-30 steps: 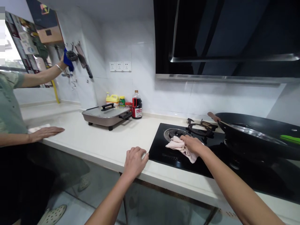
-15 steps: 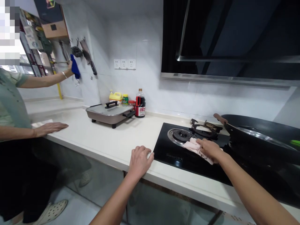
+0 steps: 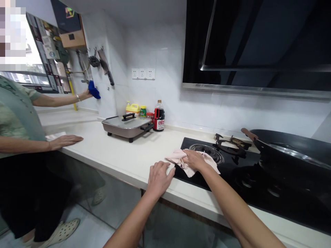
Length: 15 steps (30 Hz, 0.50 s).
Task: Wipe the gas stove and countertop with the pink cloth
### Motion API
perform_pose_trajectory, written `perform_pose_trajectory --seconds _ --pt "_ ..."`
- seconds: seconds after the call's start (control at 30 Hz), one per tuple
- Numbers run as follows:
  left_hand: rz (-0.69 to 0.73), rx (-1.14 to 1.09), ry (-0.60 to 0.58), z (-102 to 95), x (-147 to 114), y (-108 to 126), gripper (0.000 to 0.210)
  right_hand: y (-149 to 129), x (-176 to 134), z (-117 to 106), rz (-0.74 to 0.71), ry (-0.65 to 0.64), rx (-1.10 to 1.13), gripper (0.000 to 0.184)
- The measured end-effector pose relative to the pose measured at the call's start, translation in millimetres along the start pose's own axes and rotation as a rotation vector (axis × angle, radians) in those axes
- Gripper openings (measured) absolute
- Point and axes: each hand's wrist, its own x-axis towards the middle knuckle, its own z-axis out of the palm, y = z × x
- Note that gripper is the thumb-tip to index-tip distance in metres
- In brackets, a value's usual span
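Note:
My right hand [image 3: 194,159] presses a pale pink cloth [image 3: 190,171] onto the front left of the black glass gas stove [image 3: 232,186]. Part of the cloth lies over the stove's left edge, close to the ringed burner [image 3: 207,151]. My left hand [image 3: 159,176] rests on the white countertop [image 3: 124,155] by the stove's front left corner, its fingers apart and nothing in them. Behind the burner, a black pan support [image 3: 230,146] sits off to the right.
A large black wok [image 3: 292,148] covers the stove's right side beneath the range hood [image 3: 253,44]. On the left counter are a lidded electric pan [image 3: 124,129] and a soy sauce bottle [image 3: 159,117]. A co-worker [image 3: 18,113] wipes the wall with a blue cloth [image 3: 93,90] near a hanging cleaver [image 3: 104,63].
My right hand has slid the pink cloth leftward from beside the burner to the stove's left edge, and the cloth is more spread out. The co-worker's blue cloth has moved lower on the wall.

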Motion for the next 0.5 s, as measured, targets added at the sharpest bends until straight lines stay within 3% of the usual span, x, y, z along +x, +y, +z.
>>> perform_pose_trajectory --seconds 0.1,0.23,0.37,0.5 --pt "-0.033 -0.022 0.007 -1.0 -0.1 0.4 0.032 -3.3 7.7 4.6 0.053 0.017 0.035 0.049" --pt "-0.076 -0.036 0.013 -3.1 0.2 2.9 0.042 -12.3 -4.8 13.2 0.068 0.037 0.079 0.051" --pt "-0.111 -0.054 -0.013 -4.7 2.5 3.0 0.053 -29.9 -30.0 15.9 -0.062 0.003 0.132 0.038" --pt "-0.115 -0.122 -0.058 -5.9 4.7 -0.4 0.052 -35.9 -61.6 12.2 -0.277 -0.046 0.162 0.034"
